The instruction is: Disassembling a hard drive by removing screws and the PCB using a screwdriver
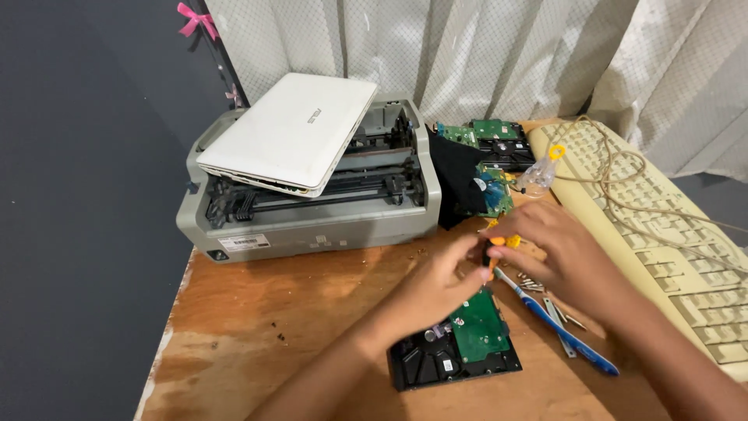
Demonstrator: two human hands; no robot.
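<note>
Both my hands meet over the wooden table [296, 312]. My left hand [436, 292] and my right hand [557, 253] together pinch a small black and yellow screwdriver [499, 245] between their fingertips. Just below them lies a black hard drive [456, 347], its green circuit board facing up. A blue and white toothbrush [565, 335] lies on the table to the right of the drive, partly under my right hand.
A grey printer [312, 210] with a closed white laptop [292, 129] on top stands at the back. More hard drives and green boards [495, 144] sit behind a black cloth [456, 179]. A beige keyboard [670, 242] with its cable lies right. Loose screws [534, 282] and tweezers [557, 318] lie nearby.
</note>
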